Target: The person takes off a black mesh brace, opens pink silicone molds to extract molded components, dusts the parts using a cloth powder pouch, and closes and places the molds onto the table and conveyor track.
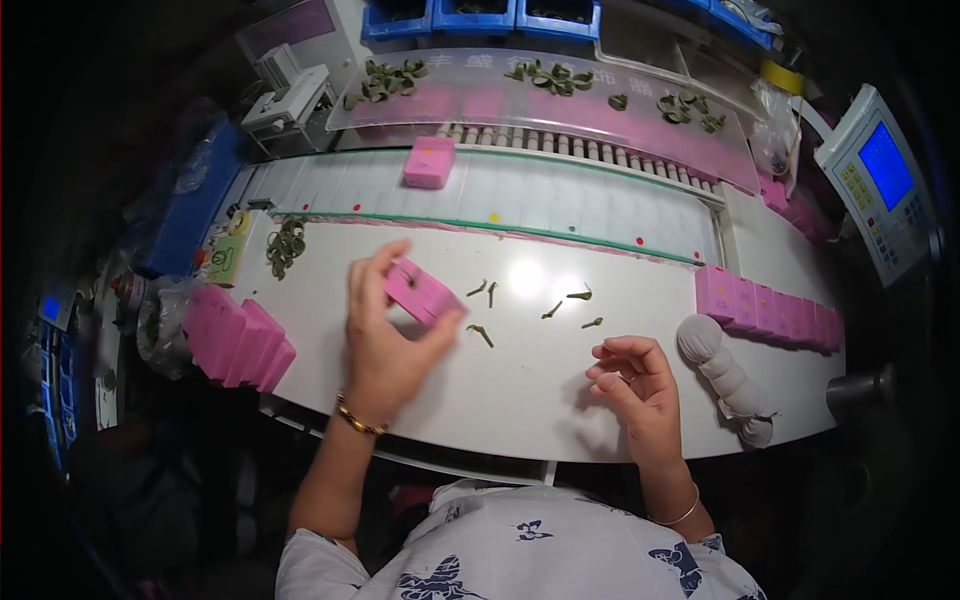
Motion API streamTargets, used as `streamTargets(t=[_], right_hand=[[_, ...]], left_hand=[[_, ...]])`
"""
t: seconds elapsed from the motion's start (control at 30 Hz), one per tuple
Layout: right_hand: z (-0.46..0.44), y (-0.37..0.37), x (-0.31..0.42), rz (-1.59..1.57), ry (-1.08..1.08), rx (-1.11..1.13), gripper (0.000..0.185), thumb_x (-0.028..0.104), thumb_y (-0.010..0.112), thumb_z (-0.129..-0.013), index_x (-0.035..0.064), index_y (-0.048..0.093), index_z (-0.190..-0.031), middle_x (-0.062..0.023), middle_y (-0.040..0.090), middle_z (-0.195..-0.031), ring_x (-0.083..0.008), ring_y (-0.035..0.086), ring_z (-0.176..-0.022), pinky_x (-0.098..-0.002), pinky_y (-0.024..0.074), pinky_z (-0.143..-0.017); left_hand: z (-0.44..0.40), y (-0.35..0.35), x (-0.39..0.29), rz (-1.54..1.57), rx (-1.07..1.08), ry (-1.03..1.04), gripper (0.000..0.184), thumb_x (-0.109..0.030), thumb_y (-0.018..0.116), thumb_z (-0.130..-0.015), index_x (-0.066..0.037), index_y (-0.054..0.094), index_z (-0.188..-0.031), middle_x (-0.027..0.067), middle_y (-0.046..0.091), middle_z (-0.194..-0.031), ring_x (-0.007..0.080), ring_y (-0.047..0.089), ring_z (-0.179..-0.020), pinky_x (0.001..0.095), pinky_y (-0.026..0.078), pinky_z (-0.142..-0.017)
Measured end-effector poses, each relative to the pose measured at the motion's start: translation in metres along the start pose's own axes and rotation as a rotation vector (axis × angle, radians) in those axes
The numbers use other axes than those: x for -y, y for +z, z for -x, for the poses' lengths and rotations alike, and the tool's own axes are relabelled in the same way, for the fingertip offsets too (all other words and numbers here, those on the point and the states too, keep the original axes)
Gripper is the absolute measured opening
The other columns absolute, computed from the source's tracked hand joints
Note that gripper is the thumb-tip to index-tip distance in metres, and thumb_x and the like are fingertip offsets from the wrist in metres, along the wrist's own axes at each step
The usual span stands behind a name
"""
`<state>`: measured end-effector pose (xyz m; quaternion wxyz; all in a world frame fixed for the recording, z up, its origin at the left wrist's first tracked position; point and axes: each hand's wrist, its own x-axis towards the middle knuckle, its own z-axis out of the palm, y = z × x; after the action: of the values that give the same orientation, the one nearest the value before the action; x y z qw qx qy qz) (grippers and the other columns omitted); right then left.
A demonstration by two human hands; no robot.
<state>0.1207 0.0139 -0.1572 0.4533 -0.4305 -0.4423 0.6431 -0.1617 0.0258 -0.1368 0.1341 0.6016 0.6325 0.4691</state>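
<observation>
My left hand [385,345] grips a pink block [422,292] between thumb and fingers, tilted above the white table. A small dark spot shows on the block's upper face. To its right, several short dark-green twisted pieces [552,310] lie scattered on the tabletop. My right hand [640,393] is over the table right of these pieces, its fingers loosely curled and apart, with nothing visible in them. A small heap of dark-green looped pieces [286,248] rests on the table beyond my left hand.
Behind the table runs a conveyor [580,200] carrying one pink block [429,163]. More pink blocks stand in a row [770,310] at right and in a stack [235,340] at left. A grey-white wrapped roll [725,378] lies near my right hand. A clear shelf [470,95] holds green loops.
</observation>
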Motion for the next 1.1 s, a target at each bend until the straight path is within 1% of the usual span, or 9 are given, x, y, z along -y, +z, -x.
streamTargets(t=[0.13, 0.23, 0.4, 0.5, 0.63, 0.77, 0.83, 0.93, 1.1], right_hand=[[0.007, 0.000, -0.003, 0.173, -0.266, 0.070, 0.041, -0.005, 0.071, -0.089, 0.0045, 0.058, -0.127, -0.0102, 0.055, -0.127, -0.0130, 0.062, -0.101, -0.0253, 0.0538, -0.084], [0.010, 0.004, -0.003, 0.414, -0.393, 0.099, 0.041, -0.002, 0.075, -0.087, 0.0073, 0.060, -0.124, -0.0109, 0.051, -0.125, -0.0107, 0.059, -0.088, -0.0218, 0.0526, -0.069], [0.014, 0.001, -0.009, 0.411, -0.272, 0.020, 0.033, 0.000, 0.074, -0.089, 0.0055, 0.059, -0.119, -0.0091, 0.050, -0.119, -0.0082, 0.059, -0.081, -0.0207, 0.0505, -0.064], [0.009, -0.002, -0.005, 0.249, -0.159, 0.024, 0.026, 0.004, 0.070, -0.095, 0.0049, 0.055, -0.117, -0.0073, 0.056, -0.112, -0.0064, 0.062, -0.076, -0.0187, 0.0486, -0.060], [0.001, 0.008, 0.002, 0.061, 0.095, 0.039, 0.029, 0.012, 0.069, -0.098, 0.0096, 0.043, -0.110, -0.0007, 0.064, -0.082, -0.0042, 0.062, -0.064, -0.0186, 0.0454, -0.049], [-0.007, 0.009, -0.006, 0.014, 0.151, 0.091, 0.032, 0.012, 0.069, -0.098, 0.0105, 0.040, -0.109, -0.0036, 0.064, -0.089, -0.0057, 0.066, -0.069, -0.0191, 0.0486, -0.050], [-0.007, 0.010, -0.008, -0.049, 0.123, 0.082, 0.033, 0.010, 0.069, -0.098, 0.0109, 0.037, -0.109, -0.0056, 0.064, -0.095, -0.0084, 0.070, -0.074, -0.0204, 0.0540, -0.054], [-0.008, 0.008, -0.009, -0.071, 0.132, 0.104, 0.034, 0.007, 0.068, -0.098, 0.0106, 0.036, -0.110, -0.0066, 0.063, -0.099, -0.0104, 0.071, -0.077, -0.0223, 0.0580, -0.058], [-0.007, 0.008, -0.012, -0.110, 0.125, 0.116, 0.032, 0.005, 0.067, -0.097, 0.0104, 0.038, -0.109, -0.0048, 0.056, -0.105, -0.0100, 0.071, -0.081, -0.0222, 0.0585, -0.059]], left_hand=[[0.024, 0.043, -0.037, 0.051, 0.193, 0.234, 0.067, -0.018, 0.089, -0.068, -0.004, 0.057, -0.126, 0.0127, 0.051, -0.108, 0.0294, 0.058, -0.098, 0.0386, 0.051, -0.084], [0.042, 0.068, -0.041, 0.083, 0.309, 0.171, 0.062, -0.020, 0.089, -0.069, -0.005, 0.059, -0.121, 0.0121, 0.051, -0.106, 0.0300, 0.059, -0.097, 0.0398, 0.052, -0.080], [0.051, 0.062, -0.037, 0.094, 0.421, 0.209, 0.057, -0.017, 0.087, -0.073, -0.003, 0.060, -0.121, 0.0113, 0.052, -0.106, 0.0264, 0.060, -0.094, 0.0375, 0.054, -0.078], [0.038, 0.036, -0.037, 0.385, 0.731, -0.044, 0.051, -0.006, 0.081, -0.082, -0.003, 0.063, -0.129, 0.0096, 0.057, -0.114, 0.0193, 0.062, -0.109, 0.0314, 0.056, -0.094], [0.030, 0.031, -0.026, 0.452, 0.731, 0.003, 0.040, -0.002, 0.075, -0.081, -0.001, 0.067, -0.120, 0.0124, 0.067, -0.116, 0.0204, 0.066, -0.106, 0.0323, 0.057, -0.091], [0.035, 0.041, -0.020, 0.399, 0.693, 0.095, 0.039, -0.003, 0.075, -0.081, 0.001, 0.067, -0.119, 0.0117, 0.071, -0.106, 0.0215, 0.070, -0.096, 0.0329, 0.057, -0.087], [0.038, 0.047, -0.015, 0.326, 0.571, 0.284, 0.033, -0.009, 0.075, -0.081, 0.000, 0.067, -0.112, 0.0124, 0.070, -0.094, 0.0242, 0.070, -0.083, 0.0326, 0.058, -0.076], [0.046, 0.055, -0.012, 0.311, 0.464, 0.366, 0.031, -0.004, 0.072, -0.081, 0.000, 0.061, -0.110, 0.0148, 0.069, -0.099, 0.0257, 0.070, -0.084, 0.0337, 0.057, -0.073], [0.060, 0.080, -0.004, 0.480, 0.294, 0.263, 0.029, 0.006, 0.060, -0.082, -0.001, 0.054, -0.110, 0.0147, 0.065, -0.095, 0.0286, 0.065, -0.076, 0.0366, 0.054, -0.065]])
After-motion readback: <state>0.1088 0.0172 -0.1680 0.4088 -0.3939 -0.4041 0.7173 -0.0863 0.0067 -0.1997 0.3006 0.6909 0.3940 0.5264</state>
